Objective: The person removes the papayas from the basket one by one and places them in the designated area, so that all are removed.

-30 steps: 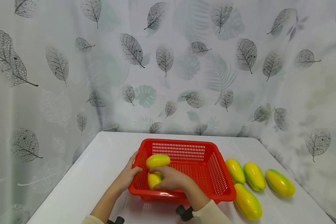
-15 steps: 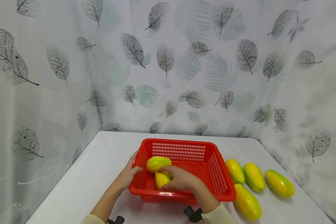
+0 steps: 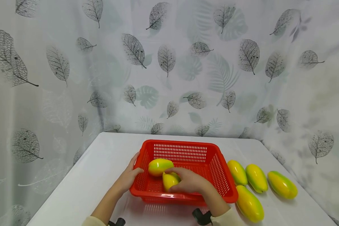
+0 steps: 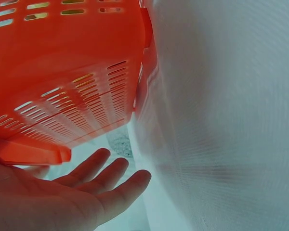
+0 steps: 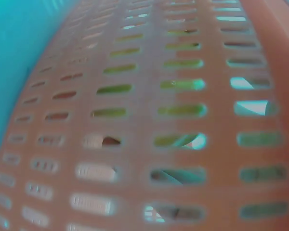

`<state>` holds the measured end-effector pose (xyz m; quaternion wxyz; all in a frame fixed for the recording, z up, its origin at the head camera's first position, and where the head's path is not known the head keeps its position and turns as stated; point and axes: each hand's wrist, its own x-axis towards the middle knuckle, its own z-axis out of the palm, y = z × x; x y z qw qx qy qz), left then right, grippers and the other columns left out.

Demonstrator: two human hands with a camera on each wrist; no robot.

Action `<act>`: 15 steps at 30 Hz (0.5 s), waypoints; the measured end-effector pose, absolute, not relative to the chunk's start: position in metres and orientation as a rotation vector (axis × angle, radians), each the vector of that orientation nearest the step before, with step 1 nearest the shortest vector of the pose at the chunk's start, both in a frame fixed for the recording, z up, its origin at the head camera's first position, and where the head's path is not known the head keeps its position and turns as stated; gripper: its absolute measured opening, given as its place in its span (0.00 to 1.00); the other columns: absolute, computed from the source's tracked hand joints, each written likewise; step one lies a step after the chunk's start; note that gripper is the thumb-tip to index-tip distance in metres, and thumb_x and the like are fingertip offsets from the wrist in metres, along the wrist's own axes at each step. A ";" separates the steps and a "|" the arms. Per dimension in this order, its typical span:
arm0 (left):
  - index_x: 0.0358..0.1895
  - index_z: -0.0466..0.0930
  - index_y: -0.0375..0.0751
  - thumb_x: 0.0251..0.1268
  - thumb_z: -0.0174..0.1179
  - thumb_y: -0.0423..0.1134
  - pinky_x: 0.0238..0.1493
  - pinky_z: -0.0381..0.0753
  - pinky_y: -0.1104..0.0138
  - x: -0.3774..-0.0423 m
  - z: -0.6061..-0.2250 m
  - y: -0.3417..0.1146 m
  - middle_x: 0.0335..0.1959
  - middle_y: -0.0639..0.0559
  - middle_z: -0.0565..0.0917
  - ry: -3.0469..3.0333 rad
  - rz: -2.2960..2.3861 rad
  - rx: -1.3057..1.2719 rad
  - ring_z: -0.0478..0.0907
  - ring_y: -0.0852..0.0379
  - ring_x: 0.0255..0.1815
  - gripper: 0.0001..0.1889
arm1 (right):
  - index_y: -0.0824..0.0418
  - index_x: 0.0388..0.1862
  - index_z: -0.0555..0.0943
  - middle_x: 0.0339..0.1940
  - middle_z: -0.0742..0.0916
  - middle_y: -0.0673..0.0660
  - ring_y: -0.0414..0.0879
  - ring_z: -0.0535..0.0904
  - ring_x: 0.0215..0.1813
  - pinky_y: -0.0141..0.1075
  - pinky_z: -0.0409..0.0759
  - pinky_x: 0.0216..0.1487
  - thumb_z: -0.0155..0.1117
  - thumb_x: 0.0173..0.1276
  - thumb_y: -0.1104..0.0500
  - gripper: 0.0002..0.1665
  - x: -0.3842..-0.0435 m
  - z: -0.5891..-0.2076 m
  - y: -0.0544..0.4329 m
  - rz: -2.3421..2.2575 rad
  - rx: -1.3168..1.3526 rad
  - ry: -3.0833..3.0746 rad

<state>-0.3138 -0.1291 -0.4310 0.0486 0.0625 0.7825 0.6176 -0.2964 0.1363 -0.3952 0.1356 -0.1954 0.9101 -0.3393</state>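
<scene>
A red plastic basket (image 3: 183,196) with slotted walls stands on the table. My left hand (image 3: 128,179) holds its left rim, thumb over the inside and fingers outside; in the left wrist view these fingers (image 4: 123,187) extend beside the basket wall. Inside the basket my right hand (image 3: 187,181) grips a yellow-green mango (image 3: 170,181), its thumb and fingers on either side of the fruit. A second mango (image 3: 160,167) lies just behind it, near the basket's left wall. The right wrist view is filled by the slotted basket wall (image 5: 139,101), with yellow-green showing through the slots.
Several more mangoes lie on the white table (image 3: 110,157) right of the basket, among them one by its right wall (image 3: 237,172), one at the front (image 3: 250,204) and one farther right (image 3: 282,184). A leaf-patterned curtain (image 3: 183,78) hangs behind the table and at its sides.
My right hand has moved to the right inside the basket, bringing the gripped mango along. The mango behind has shifted slightly right and forward. My left hand has stayed on the rim.
</scene>
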 end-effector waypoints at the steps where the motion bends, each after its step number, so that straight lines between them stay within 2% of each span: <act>1: 0.85 0.45 0.51 0.72 0.50 0.35 0.51 0.89 0.48 -0.314 -0.431 -0.129 0.77 0.32 0.64 2.386 1.882 0.191 0.80 0.35 0.61 0.41 | 0.43 0.65 0.81 0.61 0.83 0.51 0.53 0.75 0.60 0.64 0.76 0.63 0.80 0.57 0.52 0.35 -0.296 -0.395 0.138 -0.986 -0.568 2.635; 15: 0.85 0.44 0.50 0.72 0.49 0.35 0.50 0.89 0.49 -0.315 -0.432 -0.129 0.77 0.31 0.64 2.388 1.885 0.193 0.81 0.34 0.61 0.40 | 0.42 0.67 0.80 0.62 0.83 0.50 0.52 0.75 0.61 0.66 0.76 0.63 0.81 0.55 0.49 0.38 -0.293 -0.394 0.158 -1.008 -0.499 2.636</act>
